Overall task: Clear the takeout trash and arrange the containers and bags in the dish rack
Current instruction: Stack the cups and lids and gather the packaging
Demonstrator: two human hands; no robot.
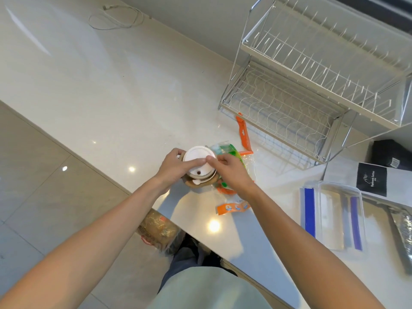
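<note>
A white-lidded cup (200, 162) is held near the desk (111, 85) edge: the left hand (176, 168) is wrapped around its side, the right hand (229, 169) is pinched on the lid rim. The glossy pale desk also carries wrappers (234, 207), a clear container (341, 214) and an empty rack (312, 85). Grey floor tiles (33, 186) are seen below.

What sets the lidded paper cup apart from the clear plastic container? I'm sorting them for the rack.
The paper cup is round, opaque, with a white lid; the clear plastic container is rectangular, see-through, with no lid. Left hand and right hand touch the cup; the container lies untouched. Both sit on the countertop.
</note>
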